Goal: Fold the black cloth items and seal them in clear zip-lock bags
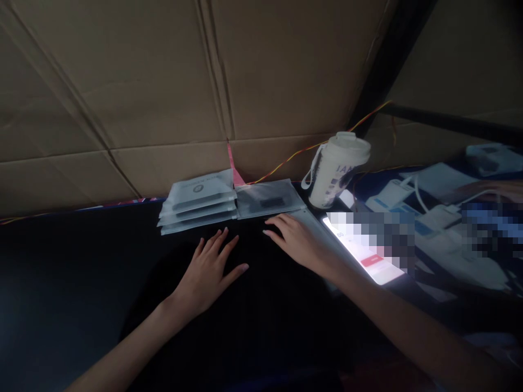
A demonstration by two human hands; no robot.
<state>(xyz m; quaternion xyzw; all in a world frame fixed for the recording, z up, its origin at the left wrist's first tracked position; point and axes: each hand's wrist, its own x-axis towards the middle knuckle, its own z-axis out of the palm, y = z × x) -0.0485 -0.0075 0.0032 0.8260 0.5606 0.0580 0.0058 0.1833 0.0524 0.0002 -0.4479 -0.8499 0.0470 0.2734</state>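
My left hand lies with its fingers spread over a very dark black area, which looks like cloth, though its edges are hard to make out. Nothing shows in that hand. To its right, my right hand is bent a little, thumb and fingers apart, with no object visible between them. Just beyond the left fingertips is a stack of several frosted zip bags. Another flat, clear zip bag lies right of the stack, beyond my right hand. More translucent plastic shows beside the right wrist.
A white lidded cup with a strap stands at the back right. Near my right forearm is a lit phone, partly pixelated. Cables and a white power strip clutter the right, by another person's arm. Cardboard walls the back.
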